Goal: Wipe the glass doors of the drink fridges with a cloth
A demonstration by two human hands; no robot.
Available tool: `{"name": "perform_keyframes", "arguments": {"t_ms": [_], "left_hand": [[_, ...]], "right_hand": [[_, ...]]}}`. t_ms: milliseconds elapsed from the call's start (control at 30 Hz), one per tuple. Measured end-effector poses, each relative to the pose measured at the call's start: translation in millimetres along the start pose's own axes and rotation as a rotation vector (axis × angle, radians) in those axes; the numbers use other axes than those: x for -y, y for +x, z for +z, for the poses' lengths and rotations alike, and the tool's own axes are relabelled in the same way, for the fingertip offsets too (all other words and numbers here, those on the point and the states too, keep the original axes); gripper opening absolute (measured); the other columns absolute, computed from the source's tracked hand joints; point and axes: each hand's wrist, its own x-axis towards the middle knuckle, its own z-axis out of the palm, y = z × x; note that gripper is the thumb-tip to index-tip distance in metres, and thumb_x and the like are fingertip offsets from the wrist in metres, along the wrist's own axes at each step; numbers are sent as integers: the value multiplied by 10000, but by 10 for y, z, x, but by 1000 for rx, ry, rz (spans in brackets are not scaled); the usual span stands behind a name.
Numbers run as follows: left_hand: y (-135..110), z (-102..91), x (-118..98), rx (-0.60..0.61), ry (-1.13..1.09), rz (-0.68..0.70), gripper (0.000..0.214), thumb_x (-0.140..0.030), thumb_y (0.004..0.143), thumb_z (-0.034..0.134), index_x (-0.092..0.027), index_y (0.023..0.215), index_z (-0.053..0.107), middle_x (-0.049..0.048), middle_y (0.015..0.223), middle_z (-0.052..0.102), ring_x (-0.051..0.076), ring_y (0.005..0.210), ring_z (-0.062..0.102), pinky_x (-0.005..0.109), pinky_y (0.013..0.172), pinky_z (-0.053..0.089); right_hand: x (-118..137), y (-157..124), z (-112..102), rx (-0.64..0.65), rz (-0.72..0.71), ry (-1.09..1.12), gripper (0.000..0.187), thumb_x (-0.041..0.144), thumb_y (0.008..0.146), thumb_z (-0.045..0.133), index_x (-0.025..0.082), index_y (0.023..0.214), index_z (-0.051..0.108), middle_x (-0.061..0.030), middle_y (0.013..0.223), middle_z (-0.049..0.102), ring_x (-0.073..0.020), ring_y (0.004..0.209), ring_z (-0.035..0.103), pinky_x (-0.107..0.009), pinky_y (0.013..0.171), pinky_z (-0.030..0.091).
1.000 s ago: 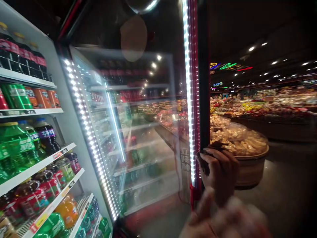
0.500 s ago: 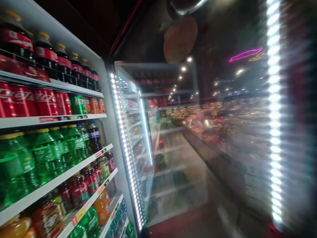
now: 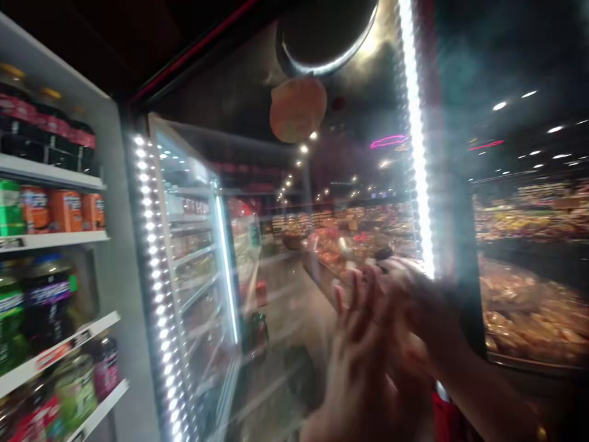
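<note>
A glass cooler door (image 3: 285, 270) stands open ahead of me, with a bright LED strip (image 3: 416, 147) along its outer edge. My left hand (image 3: 356, 344) is raised in front of the glass, its fingers stretched upward and a little apart, with nothing seen in it. Contact with the pane cannot be made out. Close beside it on the right, my right hand (image 3: 407, 285) reaches in from the lower right near the strip's bottom end. Motion blur smears its fingers, and the hands partly overlap with reflections.
Shelves at the left hold cola bottles (image 3: 50, 126), orange cans (image 3: 67, 209) and a dark bottle with a purple label (image 3: 50, 294). A round decal (image 3: 299, 109) is on the door glass. Beyond the door's edge, a display of packaged goods (image 3: 534, 313) is blurred.
My view has swung right, so the shelves have slid leftward and the door's edge strip is nearer the middle. Both hands have come into view in front of the door.
</note>
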Motion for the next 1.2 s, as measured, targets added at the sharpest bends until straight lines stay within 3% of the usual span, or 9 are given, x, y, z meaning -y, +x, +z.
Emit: {"name": "perform_keyframes", "arguments": {"t_ms": [133, 267, 500, 633, 767, 933, 1000, 1100, 1200], "left_hand": [[388, 265, 612, -74, 187, 52, 787, -175, 1034, 419, -208, 1681, -27, 143, 1721, 244, 303, 1620, 159, 659, 1286, 265], [614, 274, 972, -114, 305, 129, 805, -194, 1026, 476, -174, 1679, 7, 163, 1701, 286, 288, 1612, 195, 627, 1306, 233], [1389, -79, 1214, -135, 339, 146, 717, -261, 1047, 444, -141, 1672, 114, 128, 1726, 220, 263, 1627, 149, 598, 1335, 114], [1517, -212, 1445, -117, 355, 213, 628, -237, 1060, 378, -110, 1652, 211, 128, 1720, 239, 252, 1626, 172, 579, 1341, 94], [1713, -343, 1539, -49, 336, 271, 606, -243, 1066, 338, -120, 1650, 229, 99, 1734, 201, 239, 1628, 166, 559, 1343, 76], [2461, -641, 1513, -81, 309, 226, 651, -248, 1050, 296, -78, 1663, 155, 109, 1754, 122, 241, 1640, 90, 549, 1338, 13], [2723, -745, 1559, -115, 313, 200, 664, -292, 1042, 318, -103, 1665, 193, 110, 1751, 157, 250, 1638, 132, 552, 1341, 23], [2902, -835, 1688, -149, 330, 211, 647, -291, 1028, 317, -150, 1656, 263, 96, 1742, 213, 247, 1632, 175, 547, 1345, 24], [2885, -855, 1807, -162, 354, 292, 637, -282, 1040, 250, -133, 1659, 247, 105, 1740, 217, 232, 1634, 161, 527, 1343, -14]], "right_hand": [[-57, -316, 14, 262, -123, -182, 687, 77, 838, 540, 184, 1515, 503, -117, 1539, 566, -314, 1508, 460, -505, 1153, 545], [-183, -111, 69, 233, -112, -190, 614, 27, 882, 473, 227, 1460, 533, -94, 1501, 603, -260, 1470, 517, -479, 1123, 580], [12, 1293, 435, -47, -55, -85, 300, 155, 930, 610, 180, 1228, 616, -155, 1357, 686, -282, 1403, 583, -488, 1130, 565], [165, 1244, 496, 78, -260, -244, 308, 170, 985, 573, 202, 1278, 661, -107, 1464, 635, -265, 1486, 495, -516, 1261, 442], [9, 1311, 376, 105, -373, -439, 420, 145, 1006, 532, 319, 1375, 630, -19, 1529, 586, -247, 1494, 477, -577, 1298, 367], [-114, 2443, 468, -161, 29, -408, 340, 148, 968, 498, 206, 1203, 737, -99, 1395, 654, -302, 1342, 583, -539, 1163, 513], [-13, 2800, 590, -206, 61, -421, 357, 153, 957, 479, 193, 1206, 732, -119, 1361, 663, -310, 1313, 587, -553, 1169, 492], [176, 2849, 713, -126, -53, -439, 426, 271, 947, 553, 230, 1361, 640, -109, 1459, 605, -350, 1424, 492, -616, 1246, 383], [213, 2509, 654, 10, -202, -484, 589, 421, 932, 627, 281, 1496, 527, -87, 1640, 420, -389, 1559, 317, -651, 1294, 300]]}}
